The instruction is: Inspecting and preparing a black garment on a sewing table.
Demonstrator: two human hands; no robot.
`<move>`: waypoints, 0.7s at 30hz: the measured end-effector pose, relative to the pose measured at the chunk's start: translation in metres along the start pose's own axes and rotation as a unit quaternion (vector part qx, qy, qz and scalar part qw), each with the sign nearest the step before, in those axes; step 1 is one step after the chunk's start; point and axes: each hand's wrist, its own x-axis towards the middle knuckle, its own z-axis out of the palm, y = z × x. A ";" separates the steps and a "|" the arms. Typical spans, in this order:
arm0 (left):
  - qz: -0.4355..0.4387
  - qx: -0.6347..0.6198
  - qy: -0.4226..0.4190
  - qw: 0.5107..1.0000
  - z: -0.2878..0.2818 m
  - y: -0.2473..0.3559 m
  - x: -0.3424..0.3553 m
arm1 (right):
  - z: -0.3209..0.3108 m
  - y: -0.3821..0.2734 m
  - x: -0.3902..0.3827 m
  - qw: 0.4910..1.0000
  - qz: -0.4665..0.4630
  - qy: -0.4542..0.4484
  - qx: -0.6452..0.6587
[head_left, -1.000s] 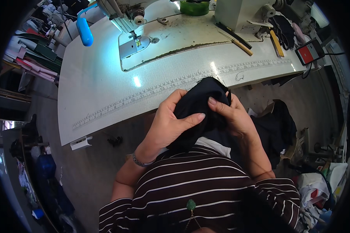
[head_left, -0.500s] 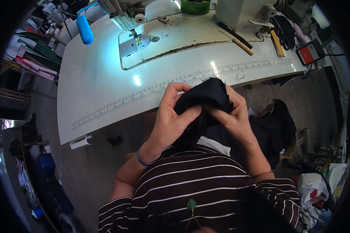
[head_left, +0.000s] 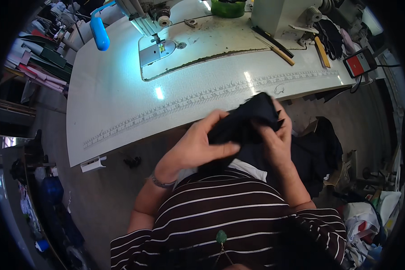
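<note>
Between my hands is a folded piece of dark fabric (head_left: 249, 116) with a frayed upper edge, held just past the table's front edge. My left hand (head_left: 198, 145) grips its left side, thumb on the near face and the other fingers behind. On the right, my right hand (head_left: 278, 137) pinches the fabric, with the thumb pressed into a fold and fingers wrapped round the outer side. Part of the fabric hangs down toward my lap, where white cloth (head_left: 247, 168) shows. More dark cloth (head_left: 301, 157) lies to the right, under my right forearm.
A sewing machine (head_left: 155, 33) stands on the white table (head_left: 108, 99), which carries a printed ruler strip (head_left: 202, 96). A yellow-handled awl (head_left: 281, 55), a yellow-handled tool (head_left: 321, 51), a green bowl (head_left: 228, 8) and a red-and-black box (head_left: 359, 63) sit farther back.
Both hands have shifted the fabric slightly right and tilted it. My left hand has slid lower along it, its thumb now straighter; my right hand has moved a little right.
</note>
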 end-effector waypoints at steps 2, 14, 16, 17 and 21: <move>-0.019 0.177 -0.109 0.978 -0.012 -0.004 -0.010 | -0.010 -0.016 0.006 0.995 -0.058 0.060 0.053; -0.067 -0.482 -0.037 0.873 -0.031 0.002 0.007 | -0.028 -0.026 0.041 0.982 0.065 0.162 0.075; -0.074 -0.216 0.028 0.973 -0.022 0.008 0.001 | -0.031 -0.019 0.037 0.978 0.082 0.161 0.103; -0.018 -0.142 0.089 0.986 -0.014 0.006 0.003 | -0.034 -0.019 0.035 0.978 0.094 0.155 0.107; 0.211 0.468 0.332 0.791 -0.018 0.012 0.025 | -0.045 -0.009 0.039 0.977 0.105 0.146 0.115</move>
